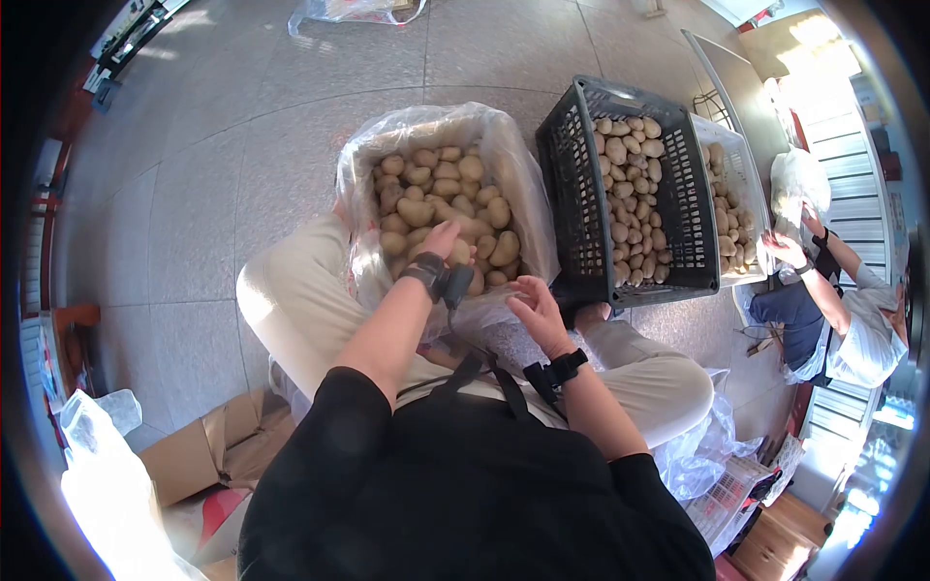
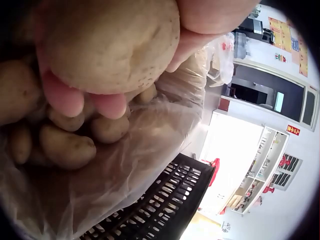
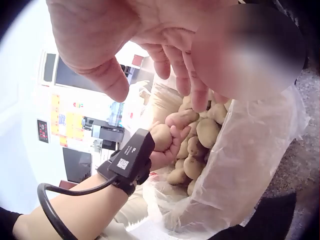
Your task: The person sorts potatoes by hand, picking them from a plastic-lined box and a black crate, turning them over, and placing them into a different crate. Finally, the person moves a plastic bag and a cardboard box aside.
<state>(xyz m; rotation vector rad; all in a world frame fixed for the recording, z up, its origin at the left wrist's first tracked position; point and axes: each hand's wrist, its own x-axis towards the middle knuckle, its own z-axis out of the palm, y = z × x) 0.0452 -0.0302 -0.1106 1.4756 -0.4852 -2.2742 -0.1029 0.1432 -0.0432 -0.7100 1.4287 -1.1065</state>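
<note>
My left hand (image 1: pixel 441 244) grips a large potato (image 2: pixel 112 45) just above the other potatoes (image 1: pixel 417 211) in a container lined with clear plastic (image 1: pixel 356 184). Its fingers (image 2: pixel 65 97) curl under the potato in the left wrist view. In the right wrist view the same potato (image 3: pixel 161 137) sits in the left palm. My right hand (image 1: pixel 539 315) hovers by the container's near right corner, its fingers relaxed and spread, holding nothing.
A black crate (image 1: pixel 572 232) of potatoes stands right of the lined container, with a white crate (image 1: pixel 751 184) of potatoes beyond. At the far right another person (image 1: pixel 843 320) handles a plastic bag (image 1: pixel 800 182). Cardboard (image 1: pixel 184 455) lies lower left.
</note>
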